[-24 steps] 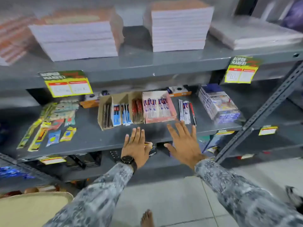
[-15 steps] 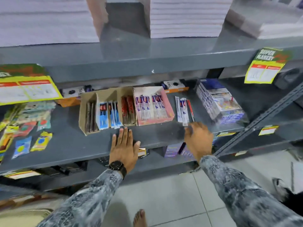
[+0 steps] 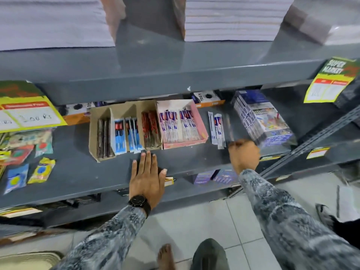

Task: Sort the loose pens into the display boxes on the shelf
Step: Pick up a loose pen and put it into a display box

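A brown cardboard display box (image 3: 93,137) on the grey shelf (image 3: 78,172) has three compartments: dark pens (image 3: 103,137), blue-packed pens (image 3: 126,135) and red pens (image 3: 151,131). Touching its right side, a pink display box (image 3: 196,121) holds white-and-blue packed pens. Two loose packed pens (image 3: 217,129) lie right of the pink box. My left hand (image 3: 147,178) rests flat and open on the shelf's front edge, below the brown box. My right hand (image 3: 244,154) is curled at the near end of a thin, blurred loose pen (image 3: 229,126).
A wrapped stack of boxes (image 3: 263,119) stands right of the loose pens. Colourful packets (image 3: 41,170) lie at the shelf's left. An angled metal brace (image 3: 311,141) crosses at right. The shelf above (image 3: 175,65) overhangs, with paper stacks. Purple boxes (image 3: 204,177) sit on the lower shelf.
My right hand went from spread open in front of the pink box to the right, closing at the end of a loose pen. The left hand stayed flat. My view moved closer.
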{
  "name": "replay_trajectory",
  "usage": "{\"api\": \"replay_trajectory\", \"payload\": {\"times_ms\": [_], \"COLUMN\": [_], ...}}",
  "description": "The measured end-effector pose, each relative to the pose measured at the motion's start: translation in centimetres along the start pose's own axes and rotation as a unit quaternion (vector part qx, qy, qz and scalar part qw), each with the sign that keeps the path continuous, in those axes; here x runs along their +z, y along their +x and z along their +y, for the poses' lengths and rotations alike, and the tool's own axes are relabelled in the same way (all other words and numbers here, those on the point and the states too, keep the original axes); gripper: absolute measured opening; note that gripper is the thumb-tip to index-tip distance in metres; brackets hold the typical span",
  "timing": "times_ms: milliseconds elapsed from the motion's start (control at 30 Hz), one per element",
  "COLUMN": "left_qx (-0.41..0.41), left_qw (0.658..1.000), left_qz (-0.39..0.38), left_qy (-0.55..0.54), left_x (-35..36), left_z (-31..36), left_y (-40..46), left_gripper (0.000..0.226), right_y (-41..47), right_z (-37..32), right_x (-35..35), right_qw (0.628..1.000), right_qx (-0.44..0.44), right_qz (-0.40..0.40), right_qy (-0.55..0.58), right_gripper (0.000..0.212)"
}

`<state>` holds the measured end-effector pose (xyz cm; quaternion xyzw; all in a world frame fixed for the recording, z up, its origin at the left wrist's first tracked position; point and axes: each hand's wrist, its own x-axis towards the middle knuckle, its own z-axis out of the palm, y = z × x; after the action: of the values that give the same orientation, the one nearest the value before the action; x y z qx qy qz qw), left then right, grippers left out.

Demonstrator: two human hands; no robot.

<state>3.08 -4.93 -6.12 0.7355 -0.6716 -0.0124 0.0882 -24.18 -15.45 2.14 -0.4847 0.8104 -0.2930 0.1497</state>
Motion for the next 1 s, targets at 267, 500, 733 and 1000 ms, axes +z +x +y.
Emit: {"api": "replay_trajectory", "payload": {"times_ms": [267,500,733,1000], "left_qx": [-0.173,-0.261,-0.2,-0.228], "left_qw": [0.873,0.634,0.728,0.75], "left_qz": [-0.05,-0.105,-0.16,-0.098], "left_qy": [-0.454,-0.721,-0.636,-0.613], "left_x": [-4.5,-7.4,-6.8,-7.1], "left_z": [-1.4,-3.3,-3.7,-5.2], "left_y": [0.1,-1.9,-2.6,-1.6], "left_gripper": [0.059,0.033,0.041,0.021], "right_y": [-5.7,-6.7,-7.3,-9.1], "right_z": [-2.1,-2.1,-1.9,-2.3], "right_x": [0.4,3.0,3.3,2.8], "right_qw": [0.902,0.836,0.854,0.886], "right_qx": [-0.393,-0.504,-0.48,-0.266], "right_qz": [-0.102,-0.193,-0.181,-0.362], "right_qy": [0.147,0.101,0.088,0.113], "right_gripper": [0.016,0.019,0.014,0.011]}}
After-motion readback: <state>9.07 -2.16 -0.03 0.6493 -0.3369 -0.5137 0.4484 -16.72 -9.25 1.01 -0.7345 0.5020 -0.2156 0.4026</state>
